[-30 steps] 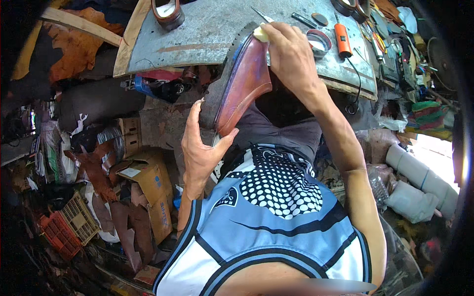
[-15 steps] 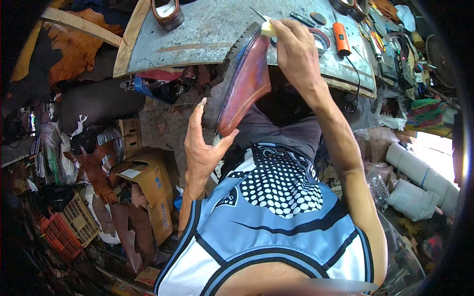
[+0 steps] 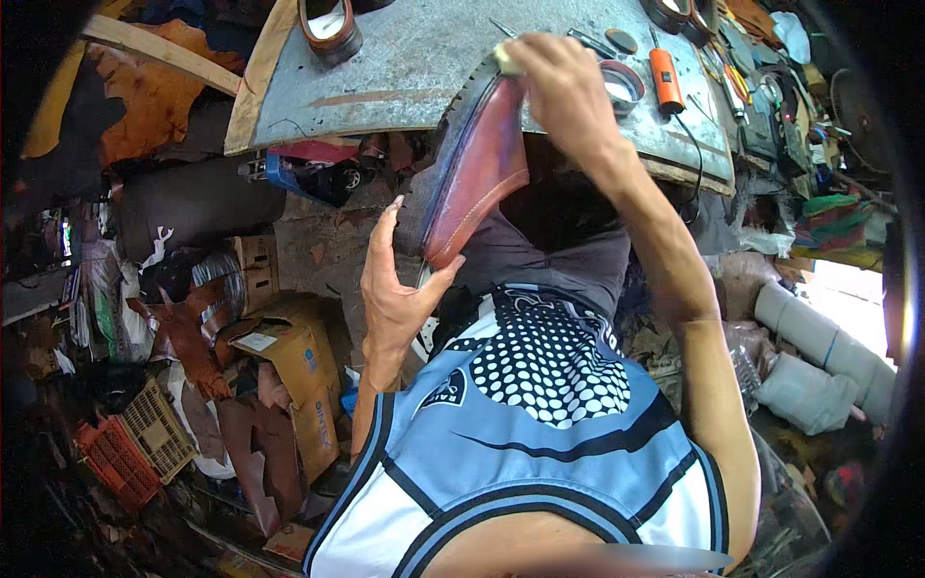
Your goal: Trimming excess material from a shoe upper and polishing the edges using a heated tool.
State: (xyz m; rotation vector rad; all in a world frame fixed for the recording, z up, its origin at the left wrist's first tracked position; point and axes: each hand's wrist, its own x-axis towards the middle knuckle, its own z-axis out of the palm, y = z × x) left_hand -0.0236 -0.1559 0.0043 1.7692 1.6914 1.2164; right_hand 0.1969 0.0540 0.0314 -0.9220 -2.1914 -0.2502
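Note:
A reddish-brown leather shoe (image 3: 479, 164) with a dark, ridged sole is held up on its side, its far end over the table's front edge. My left hand (image 3: 398, 279) grips its near end, thumb on the leather and fingers against the sole. Pinched in my right hand (image 3: 568, 91) is a small pale yellow sponge (image 3: 506, 58), touching the far end of the shoe by the sole's rim. The fingertips of the right hand are partly hidden and slightly blurred.
On the metal-topped table (image 3: 405, 67) lie an orange-handled tool (image 3: 666, 79) with a cord, a round container (image 3: 621, 87) and a brown leather ring-shaped piece (image 3: 332, 34). Cardboard boxes (image 3: 299, 385), plastic crates (image 3: 154, 433) and leather scraps crowd the left. Wrapped rolls (image 3: 819, 337) lie right.
My right hand has shifted left with the sponge, from the shoe's upper tip over to the sole's rim. The left hand and the shoe stay nearly in place.

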